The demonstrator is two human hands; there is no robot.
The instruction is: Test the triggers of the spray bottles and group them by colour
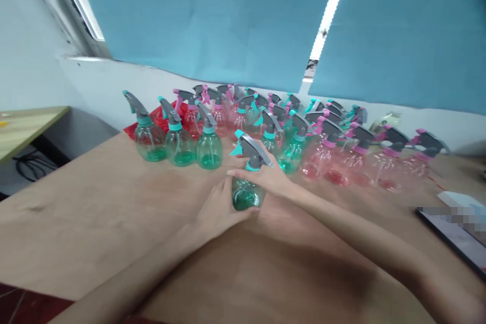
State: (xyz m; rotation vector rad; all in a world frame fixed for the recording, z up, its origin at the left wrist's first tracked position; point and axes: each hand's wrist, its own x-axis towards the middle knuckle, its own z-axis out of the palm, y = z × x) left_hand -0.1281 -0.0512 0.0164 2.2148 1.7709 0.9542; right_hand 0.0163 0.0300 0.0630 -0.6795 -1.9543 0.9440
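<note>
Between my two hands is a clear green spray bottle (246, 197) with a teal collar and a grey and teal trigger head. My left hand (218, 210) wraps its lower body, thumb across the front near the base. Around the upper body, just under the collar, my right hand (271, 177) is closed, its thumb across the front; its other fingers are mostly hidden behind the bottle. The bottle stands nearly upright, its nozzle turned left. Whether its base touches the table is hard to tell. To the left, a green spray bottle (209, 152) stands in a row with two similar ones.
Several pink spray bottles (322, 159) and green ones crowd the back of the wooden table (94, 212). Red plastic (159, 119) lies behind the left row. A dark-edged flat object (451, 238) is at the right edge. A second table (34, 121) stands at far left.
</note>
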